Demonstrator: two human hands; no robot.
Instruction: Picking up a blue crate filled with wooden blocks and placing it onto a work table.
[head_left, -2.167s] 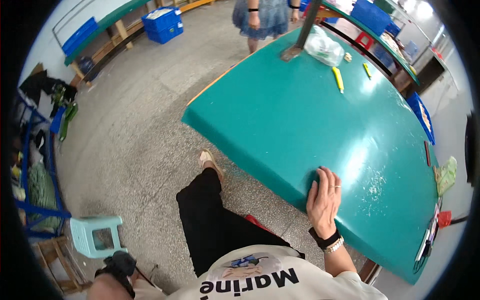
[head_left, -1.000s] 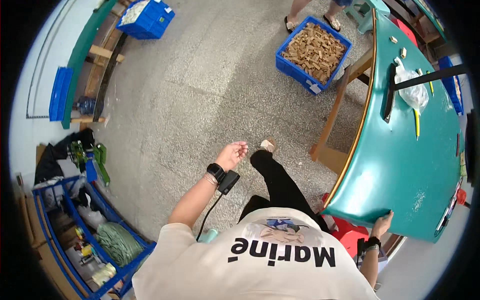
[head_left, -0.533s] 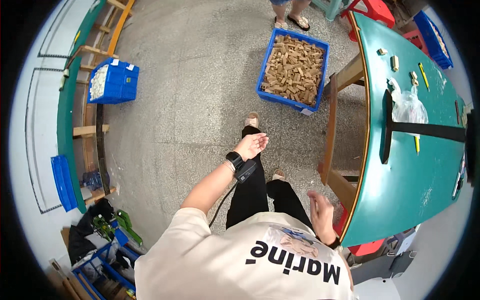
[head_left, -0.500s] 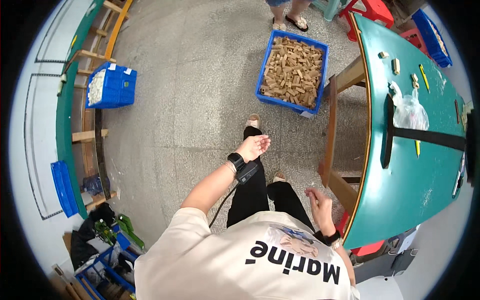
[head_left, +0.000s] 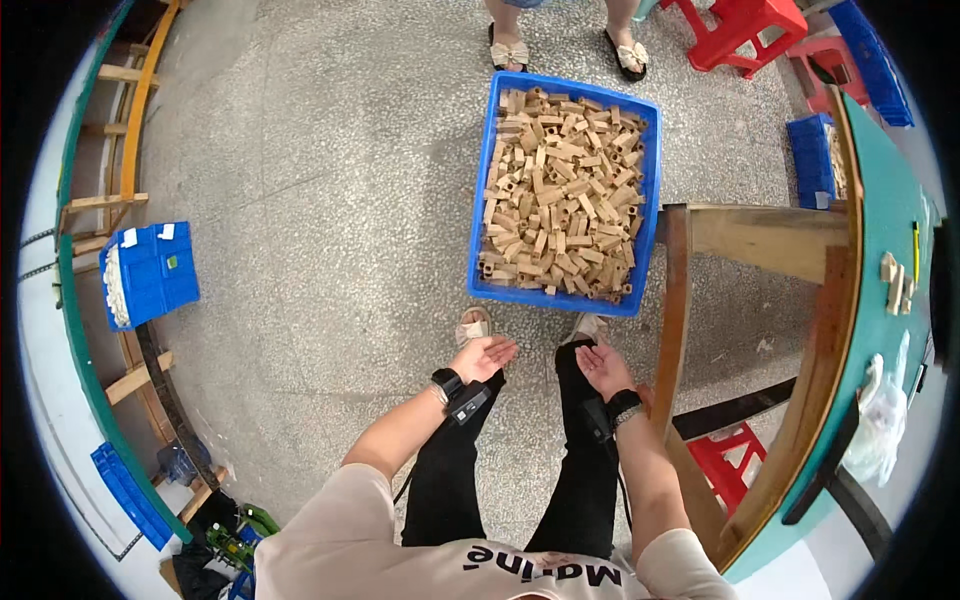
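A big blue crate [head_left: 478,215] stands on the floor straight in front of my feet, filled with small wooden blocks [head_left: 565,195], some with a hole in the end. Just short of its near edge, my left hand [head_left: 484,357] is held out palm up, fingers extended, with nothing in it. My right hand [head_left: 604,368] is likewise palm up with fingers spread and holds nothing. Both hands are apart from the crate. Each wrist wears a black strap with a small dark device.
A person's sandalled feet [head_left: 627,52] stand beyond the crate. On the right is a green-topped wooden table [head_left: 895,190] with a plastic bag [head_left: 880,425]. Red stools [head_left: 745,35] sit at the far right. A blue bin [head_left: 150,278] of white pieces is on the left.
I have moved forward, so the crate is nearer and larger in view. My right hand has come forward level with my left. The other person's feet are now wider apart.
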